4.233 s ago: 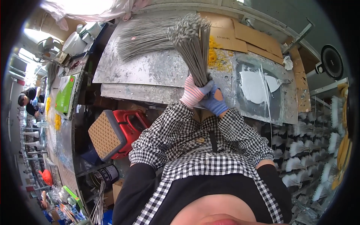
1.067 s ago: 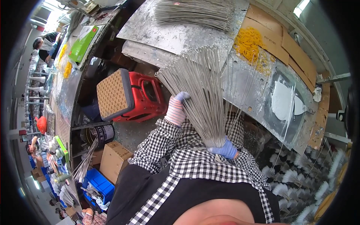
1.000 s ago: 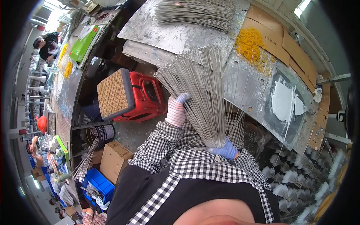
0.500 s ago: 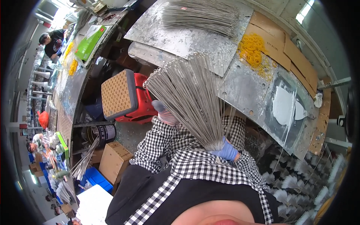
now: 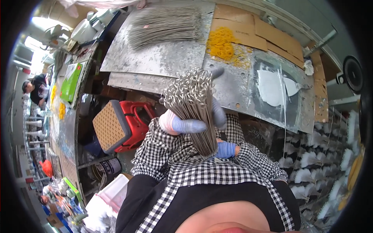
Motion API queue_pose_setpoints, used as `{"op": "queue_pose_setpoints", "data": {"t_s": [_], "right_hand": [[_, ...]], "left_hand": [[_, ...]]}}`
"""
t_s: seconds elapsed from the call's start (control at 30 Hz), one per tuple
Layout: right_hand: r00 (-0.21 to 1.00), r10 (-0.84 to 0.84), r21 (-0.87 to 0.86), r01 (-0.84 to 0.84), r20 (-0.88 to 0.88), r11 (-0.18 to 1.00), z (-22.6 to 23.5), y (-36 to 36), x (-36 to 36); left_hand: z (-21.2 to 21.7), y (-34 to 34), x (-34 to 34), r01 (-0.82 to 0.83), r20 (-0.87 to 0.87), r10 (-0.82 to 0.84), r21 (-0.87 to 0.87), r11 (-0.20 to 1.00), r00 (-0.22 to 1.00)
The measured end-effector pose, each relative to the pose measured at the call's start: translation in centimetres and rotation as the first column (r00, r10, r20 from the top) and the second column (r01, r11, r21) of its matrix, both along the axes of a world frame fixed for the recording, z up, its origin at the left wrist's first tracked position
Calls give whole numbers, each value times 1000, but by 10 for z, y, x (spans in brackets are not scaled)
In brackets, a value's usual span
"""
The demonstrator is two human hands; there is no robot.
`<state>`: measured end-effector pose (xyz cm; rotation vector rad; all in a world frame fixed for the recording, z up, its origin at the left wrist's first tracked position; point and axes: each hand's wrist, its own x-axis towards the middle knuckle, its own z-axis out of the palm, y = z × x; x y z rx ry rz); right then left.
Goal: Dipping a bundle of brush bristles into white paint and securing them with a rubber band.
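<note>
Where the left fingers (image 5: 219,114) wrap, the wire bundle (image 5: 188,95) lies within.

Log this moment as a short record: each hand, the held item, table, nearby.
Left hand: gloved, around the wire bundle
Right hand: gloved, at the bundle's lower end
Held item: thin grey wires, looped ends uppermost in the picture
Table: wire pile, yellow bands, white paste, cardboard
Nearby: red stool, left side

The wires (image 5: 190,97) block part of the left hand (image 5: 175,123), top edge crops the pink cloth (image 5: 105,4), and that co-worker (image 5: 39,90) is way too tiny to read.
</note>
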<state>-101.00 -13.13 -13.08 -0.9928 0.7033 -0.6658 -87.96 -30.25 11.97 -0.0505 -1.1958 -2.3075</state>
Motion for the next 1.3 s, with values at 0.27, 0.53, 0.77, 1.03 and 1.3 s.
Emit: {"op": "queue_pose_setpoints", "data": {"t_s": [0.27, 0.53, 0.77, 1.03, 1.3], "right_hand": [[937, -234, -461, 94, -258, 883, 85, -51, -43], [507, -762, -617, 464, -403, 635, 157, -55, -99], [348, -825, -719, 410, -445, 561, 240, -72, -158], [971, -165, -842, 61, 175, -536, 484, -225, -116], [670, -486, -690, -703, -561, -173, 408, -260, -75]], "left_hand": [[61, 5, -13, -210, -126, 181, -282, 936, 975], [111, -51, -64, -289, -584, -161, -600, 746, 796], [18, -76, -98, -466, 51, 546, -459, 756, 836], [15, -76, -116, -367, 62, 502, -606, 706, 863], [34, -81, -100, -159, 96, 633, -929, 333, 768]]}}
